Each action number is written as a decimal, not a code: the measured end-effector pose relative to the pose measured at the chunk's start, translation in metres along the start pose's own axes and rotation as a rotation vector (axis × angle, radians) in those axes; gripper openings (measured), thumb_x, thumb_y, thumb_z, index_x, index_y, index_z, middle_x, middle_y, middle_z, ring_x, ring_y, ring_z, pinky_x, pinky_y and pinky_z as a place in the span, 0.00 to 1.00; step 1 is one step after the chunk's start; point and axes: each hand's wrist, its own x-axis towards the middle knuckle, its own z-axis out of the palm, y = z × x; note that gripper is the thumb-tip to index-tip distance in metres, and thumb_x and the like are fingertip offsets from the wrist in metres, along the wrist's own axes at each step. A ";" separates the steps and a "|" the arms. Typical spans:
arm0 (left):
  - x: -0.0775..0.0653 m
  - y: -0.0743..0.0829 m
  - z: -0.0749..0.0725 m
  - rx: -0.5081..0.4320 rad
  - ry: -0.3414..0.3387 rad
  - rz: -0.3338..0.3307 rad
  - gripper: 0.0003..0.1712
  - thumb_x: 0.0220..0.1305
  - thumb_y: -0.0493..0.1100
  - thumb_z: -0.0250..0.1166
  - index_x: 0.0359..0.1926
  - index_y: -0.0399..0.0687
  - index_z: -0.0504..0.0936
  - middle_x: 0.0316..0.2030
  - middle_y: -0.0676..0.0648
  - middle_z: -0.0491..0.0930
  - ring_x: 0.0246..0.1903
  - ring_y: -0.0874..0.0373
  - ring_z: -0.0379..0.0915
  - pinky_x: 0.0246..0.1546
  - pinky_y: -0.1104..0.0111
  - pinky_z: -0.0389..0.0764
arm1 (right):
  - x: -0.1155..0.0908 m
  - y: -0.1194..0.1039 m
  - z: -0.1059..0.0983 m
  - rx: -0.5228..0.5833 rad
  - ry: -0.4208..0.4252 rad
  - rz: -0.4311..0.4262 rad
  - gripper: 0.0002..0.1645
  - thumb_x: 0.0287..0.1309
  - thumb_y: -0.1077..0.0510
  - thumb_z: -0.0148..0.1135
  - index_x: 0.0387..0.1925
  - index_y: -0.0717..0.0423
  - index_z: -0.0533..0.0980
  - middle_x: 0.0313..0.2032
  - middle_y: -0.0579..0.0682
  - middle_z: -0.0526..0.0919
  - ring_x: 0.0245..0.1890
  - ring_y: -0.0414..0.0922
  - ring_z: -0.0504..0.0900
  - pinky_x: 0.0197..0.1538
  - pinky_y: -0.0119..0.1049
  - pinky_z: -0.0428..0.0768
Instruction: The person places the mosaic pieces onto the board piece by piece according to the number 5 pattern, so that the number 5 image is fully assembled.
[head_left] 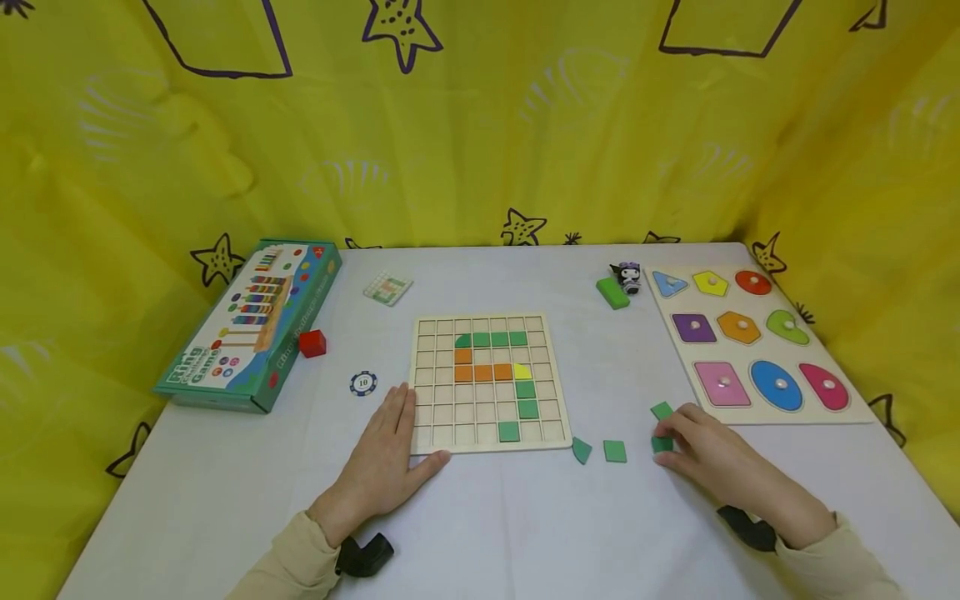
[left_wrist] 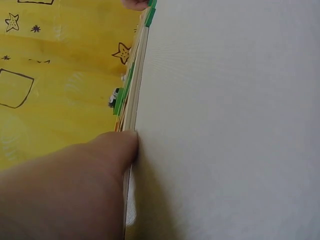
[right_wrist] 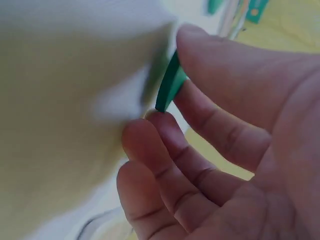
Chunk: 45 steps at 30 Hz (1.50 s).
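Note:
A wooden grid board (head_left: 442,417) lies mid-table, with green, orange and one yellow tile set in its squares. My left hand (head_left: 382,467) rests flat against its lower left corner, fingers straight along the left edge and thumb along the near edge. To the right of the board, my right hand (head_left: 708,458) pinches a small green tile (right_wrist: 171,85) between thumb and fingers, tipped on edge close over the table in the right wrist view. Another green tile (head_left: 662,410) lies just beyond the fingertips. A green square (head_left: 615,451) and a round-edged green tile (head_left: 582,450) lie between board and hand.
A shape puzzle board (head_left: 705,392) lies at the right, near a green block (head_left: 612,293) and a small figurine (head_left: 628,277). Leftward are a game box (head_left: 251,325), a red cube (head_left: 312,343), a poker chip (head_left: 363,383) and a pattern card (head_left: 387,287). Yellow curtain surrounds the table.

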 end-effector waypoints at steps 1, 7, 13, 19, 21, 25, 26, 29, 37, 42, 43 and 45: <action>0.000 0.000 0.000 0.002 -0.001 0.000 0.54 0.65 0.64 0.59 0.71 0.23 0.52 0.71 0.29 0.50 0.72 0.37 0.41 0.69 0.51 0.50 | 0.004 -0.006 0.000 0.006 0.000 0.013 0.14 0.52 0.58 0.74 0.40 0.54 0.79 0.35 0.42 0.72 0.34 0.40 0.70 0.36 0.35 0.78; -0.001 0.000 -0.001 0.002 -0.007 -0.012 0.54 0.65 0.64 0.59 0.71 0.23 0.52 0.71 0.29 0.50 0.72 0.38 0.40 0.69 0.51 0.49 | 0.037 -0.052 0.011 0.015 0.025 0.007 0.14 0.56 0.55 0.72 0.42 0.56 0.80 0.37 0.43 0.77 0.34 0.40 0.73 0.39 0.39 0.79; 0.000 0.001 0.000 -0.002 -0.020 -0.014 0.54 0.65 0.64 0.59 0.71 0.23 0.52 0.72 0.29 0.49 0.72 0.38 0.40 0.69 0.51 0.48 | 0.066 -0.089 0.032 -0.005 0.003 -0.121 0.14 0.55 0.55 0.72 0.41 0.56 0.80 0.34 0.44 0.75 0.30 0.39 0.69 0.35 0.36 0.75; 0.000 0.001 0.001 0.002 -0.008 0.000 0.54 0.65 0.64 0.59 0.71 0.23 0.52 0.71 0.29 0.50 0.72 0.38 0.40 0.69 0.51 0.49 | 0.081 -0.105 0.046 -0.018 0.035 -0.194 0.13 0.52 0.58 0.75 0.38 0.58 0.81 0.31 0.45 0.76 0.29 0.39 0.70 0.34 0.35 0.75; -0.001 0.001 0.001 0.002 -0.006 0.005 0.55 0.65 0.64 0.59 0.71 0.23 0.52 0.71 0.29 0.50 0.72 0.37 0.40 0.69 0.51 0.49 | 0.083 -0.106 0.048 -0.034 0.037 -0.195 0.14 0.50 0.58 0.76 0.37 0.58 0.81 0.31 0.45 0.75 0.30 0.40 0.71 0.34 0.35 0.75; -0.001 0.000 0.001 0.011 -0.006 -0.003 0.55 0.65 0.65 0.59 0.71 0.23 0.52 0.71 0.28 0.49 0.72 0.38 0.41 0.69 0.51 0.49 | 0.086 -0.107 0.051 -0.049 0.044 -0.202 0.14 0.48 0.58 0.77 0.34 0.58 0.80 0.30 0.45 0.75 0.31 0.41 0.72 0.36 0.35 0.76; -0.001 0.001 0.001 0.010 -0.008 -0.006 0.55 0.65 0.65 0.59 0.71 0.23 0.52 0.71 0.28 0.49 0.72 0.38 0.40 0.69 0.52 0.48 | 0.086 -0.107 0.051 -0.045 0.047 -0.204 0.14 0.48 0.58 0.77 0.34 0.58 0.80 0.30 0.45 0.75 0.32 0.41 0.72 0.36 0.36 0.76; 0.000 0.001 0.001 0.007 -0.016 -0.014 0.55 0.65 0.65 0.59 0.71 0.23 0.51 0.72 0.29 0.49 0.72 0.38 0.40 0.69 0.51 0.48 | 0.087 -0.106 0.052 -0.009 0.044 -0.209 0.14 0.48 0.58 0.77 0.33 0.59 0.79 0.30 0.45 0.75 0.32 0.42 0.73 0.37 0.36 0.76; -0.002 0.001 0.000 -0.005 -0.032 -0.030 0.55 0.65 0.65 0.59 0.71 0.23 0.51 0.72 0.29 0.48 0.72 0.38 0.39 0.69 0.51 0.48 | 0.089 -0.101 0.053 0.071 0.003 -0.235 0.12 0.52 0.57 0.74 0.35 0.56 0.80 0.32 0.43 0.76 0.33 0.40 0.72 0.38 0.35 0.76; -0.002 0.001 0.001 -0.008 -0.025 -0.017 0.55 0.66 0.65 0.58 0.71 0.23 0.51 0.72 0.29 0.48 0.72 0.38 0.38 0.70 0.51 0.47 | 0.081 -0.087 0.043 0.082 0.019 -0.243 0.06 0.59 0.61 0.68 0.39 0.55 0.81 0.36 0.42 0.78 0.37 0.39 0.74 0.42 0.38 0.78; -0.002 0.000 0.001 -0.006 -0.022 -0.012 0.55 0.66 0.65 0.57 0.71 0.23 0.51 0.72 0.29 0.48 0.72 0.38 0.38 0.70 0.51 0.47 | 0.078 -0.083 0.041 0.075 0.027 -0.237 0.06 0.60 0.62 0.67 0.39 0.55 0.81 0.36 0.42 0.78 0.39 0.40 0.74 0.43 0.39 0.78; -0.001 0.000 0.001 -0.004 -0.020 -0.009 0.55 0.66 0.65 0.57 0.71 0.23 0.51 0.72 0.29 0.48 0.72 0.38 0.38 0.70 0.51 0.47 | 0.070 -0.075 0.036 0.059 0.039 -0.208 0.06 0.60 0.63 0.67 0.40 0.55 0.82 0.37 0.41 0.79 0.39 0.40 0.74 0.44 0.39 0.79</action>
